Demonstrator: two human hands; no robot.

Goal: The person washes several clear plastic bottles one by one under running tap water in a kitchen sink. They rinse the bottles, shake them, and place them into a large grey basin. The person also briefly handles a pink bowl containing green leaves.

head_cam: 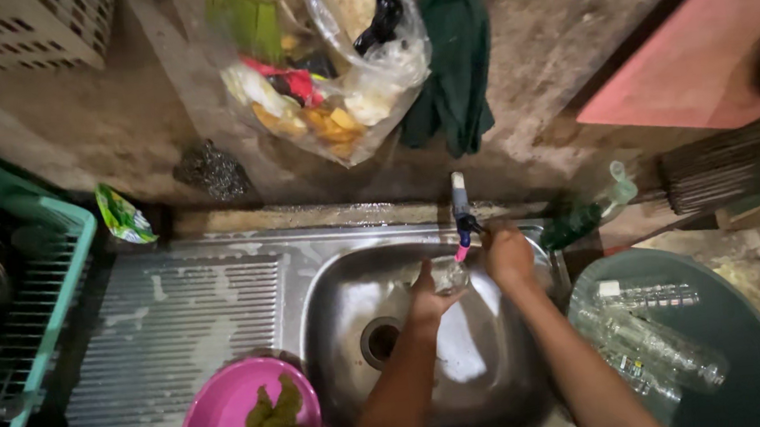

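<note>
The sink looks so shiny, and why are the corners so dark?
Head view: light glares off the steel sink beside the left hand; the right hand at the tap is slightly blurred; the corners fall into shadow, and the wide lens bends the edges.

My left hand (429, 293) cups a clear glass (450, 276) under the blue tap (462, 211), over the steel sink (332, 289). My right hand (507, 253) rests on the tap's handle, fingers curled round it. A pink bowl (220, 416) with a green scrubbing pad (272, 423) sits on the draining board. At my right, clear plastic bottles (647, 337) lie in a round green tub (753, 365). Above the sink hangs a plastic bag of scraps (324, 73), with a dark green cloth (457, 63) just beside it.
</note>
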